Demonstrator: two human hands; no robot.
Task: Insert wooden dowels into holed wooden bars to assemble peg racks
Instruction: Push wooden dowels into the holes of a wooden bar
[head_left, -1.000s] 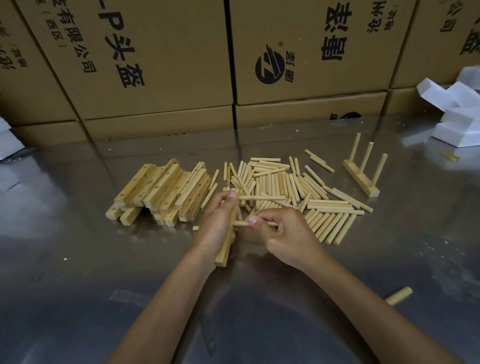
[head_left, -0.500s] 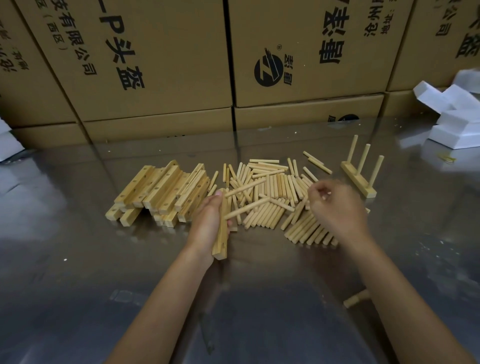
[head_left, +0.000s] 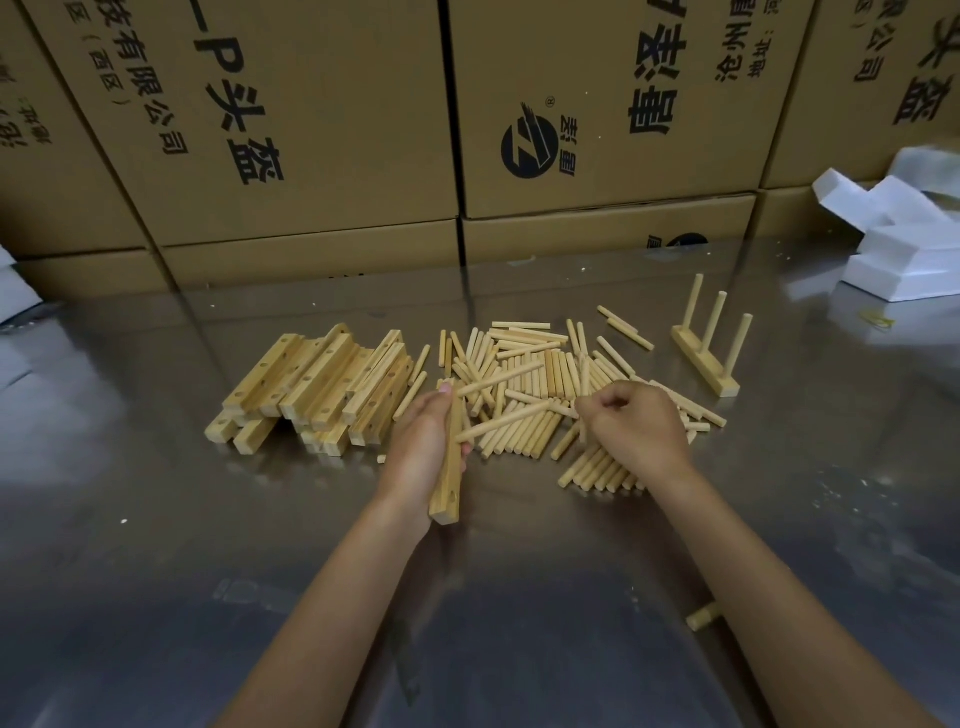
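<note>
My left hand (head_left: 422, 441) grips a holed wooden bar (head_left: 448, 486), held lengthwise toward me above the metal table. Two dowels stick out of it to the right, an upper dowel (head_left: 501, 378) and a lower dowel (head_left: 506, 420). My right hand (head_left: 636, 427) hovers over the loose dowel pile (head_left: 527, 364), its fingers curled and pinching a single dowel (head_left: 584, 387) at its left side. A stack of holed bars (head_left: 317, 384) lies left of the pile. A finished rack (head_left: 705, 359) with three upright pegs stands at the right.
Cardboard boxes (head_left: 311, 130) form a wall along the table's back edge. White foam pieces (head_left: 909, 244) lie at the far right. A stray dowel (head_left: 704, 616) lies beside my right forearm. The shiny metal table (head_left: 156, 519) stretches toward me.
My right hand let go of the second dowel seated in the bar, reached right into the pile, then came back left with a dowel. My left hand kept hold of the bar.
</note>
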